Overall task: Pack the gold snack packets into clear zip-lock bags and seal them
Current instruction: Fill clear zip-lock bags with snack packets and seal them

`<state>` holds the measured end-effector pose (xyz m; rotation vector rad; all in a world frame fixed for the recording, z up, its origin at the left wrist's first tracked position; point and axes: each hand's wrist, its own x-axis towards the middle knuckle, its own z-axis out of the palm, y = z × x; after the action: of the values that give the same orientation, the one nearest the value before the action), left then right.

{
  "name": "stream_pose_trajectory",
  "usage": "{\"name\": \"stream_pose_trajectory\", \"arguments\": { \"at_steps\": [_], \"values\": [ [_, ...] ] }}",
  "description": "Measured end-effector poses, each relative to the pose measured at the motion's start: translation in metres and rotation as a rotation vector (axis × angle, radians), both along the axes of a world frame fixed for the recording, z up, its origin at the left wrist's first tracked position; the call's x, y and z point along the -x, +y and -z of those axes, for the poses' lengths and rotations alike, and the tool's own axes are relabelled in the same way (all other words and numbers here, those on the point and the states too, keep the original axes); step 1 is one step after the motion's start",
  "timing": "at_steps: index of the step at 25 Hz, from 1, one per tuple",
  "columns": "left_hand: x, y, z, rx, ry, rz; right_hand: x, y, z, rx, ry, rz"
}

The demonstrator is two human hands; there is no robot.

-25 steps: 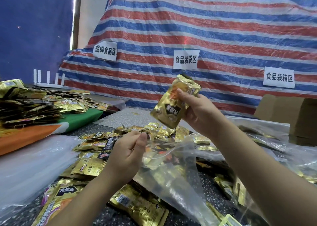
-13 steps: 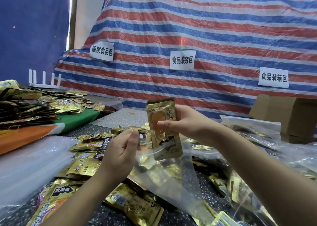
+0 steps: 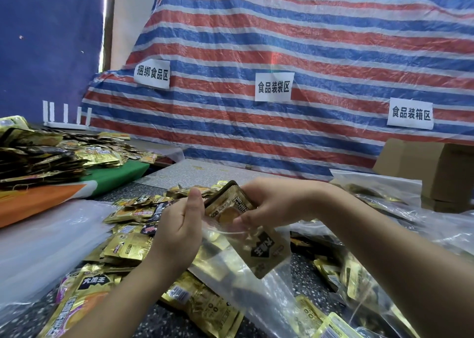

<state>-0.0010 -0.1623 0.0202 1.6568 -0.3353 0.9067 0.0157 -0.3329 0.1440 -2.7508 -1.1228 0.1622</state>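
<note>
My left hand (image 3: 179,224) pinches the near lip of a clear zip-lock bag (image 3: 246,281) and holds its mouth apart. My right hand (image 3: 269,204) grips a gold snack packet (image 3: 230,206) by its upper half. The packet's lower half sits inside the bag mouth, seen through the plastic. Other gold packets show dimly inside the bag. A loose heap of gold packets (image 3: 130,245) covers the table in front of and under my hands.
Filled clear bags (image 3: 379,199) lie to the right, in front of a cardboard box (image 3: 436,168). A stack of empty clear bags (image 3: 43,242) lies at left, with more gold packets (image 3: 38,155) on a green and orange cloth. A striped tarp hangs behind.
My right hand has brought the packet down from above the table and pushed its lower end into the bag mouth. My left hand has kept its hold on the bag's lip.
</note>
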Motion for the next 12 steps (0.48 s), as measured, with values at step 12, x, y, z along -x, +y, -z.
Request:
{"name": "stream_pose_trajectory", "arguments": {
  "at_steps": [12],
  "values": [
    [0.004, -0.004, -0.003, -0.056, -0.035, 0.004, -0.001, 0.020, 0.012, 0.291, -0.057, -0.006]
  ]
}}
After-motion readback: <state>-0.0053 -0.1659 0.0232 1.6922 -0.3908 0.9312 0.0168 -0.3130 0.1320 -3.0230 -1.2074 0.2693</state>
